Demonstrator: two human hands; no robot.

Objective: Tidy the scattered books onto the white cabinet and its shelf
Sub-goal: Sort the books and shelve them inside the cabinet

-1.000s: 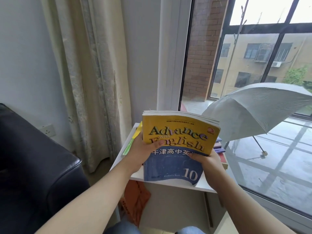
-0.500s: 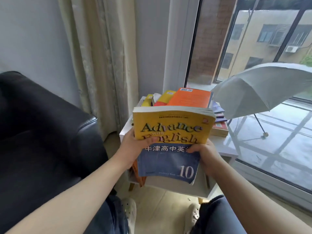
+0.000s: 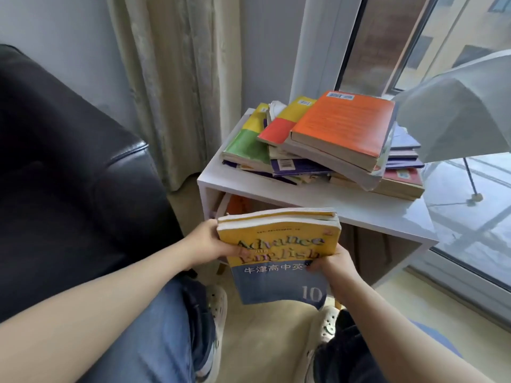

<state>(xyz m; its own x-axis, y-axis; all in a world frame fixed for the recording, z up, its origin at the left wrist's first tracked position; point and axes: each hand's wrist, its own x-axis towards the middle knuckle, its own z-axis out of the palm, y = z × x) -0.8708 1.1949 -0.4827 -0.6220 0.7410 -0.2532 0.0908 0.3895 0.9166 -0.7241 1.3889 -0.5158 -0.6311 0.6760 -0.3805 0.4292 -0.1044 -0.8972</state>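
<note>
Both hands hold a thin bundle of books (image 3: pixel 279 261) in the air on the near side of the white cabinet (image 3: pixel 373 208), in front of its open shelf (image 3: pixel 367 244) and a little below the cabinet top. The front cover is yellow above and blue below, and reads "Advance with English" with a large 10. It faces the camera, with the page edges of the bundle turned up.

The left hand (image 3: pixel 206 244) grips the bundle's left edge, with the thumb laid across the yellow cover and the fingers curled out of sight behind. The right hand (image 3: pixel 336 265) grips the right edge lower down, with the thumb pressed on the cover near the Chinese title and the fingers tucked behind.

A loose heap of books lies on the cabinet top. A thick orange book (image 3: pixel 343 123) sits uppermost, and a red and yellow book (image 3: pixel 282 125) lies just left of it. A green and yellow book (image 3: pixel 246 142) is at the left edge, and purple books (image 3: pixel 403 150) stick out on the right above a red-covered book (image 3: pixel 401 175). Inside the shelf at the left, something orange (image 3: pixel 239 204) shows behind the held bundle.

A black armchair (image 3: pixel 69 161) stands to the left and a pale curtain (image 3: pixel 171 78) hangs behind it. An open grey umbrella (image 3: pixel 456 111) rests to the right, by the window. Two white clogs (image 3: pixel 218 305) show on the floor below
</note>
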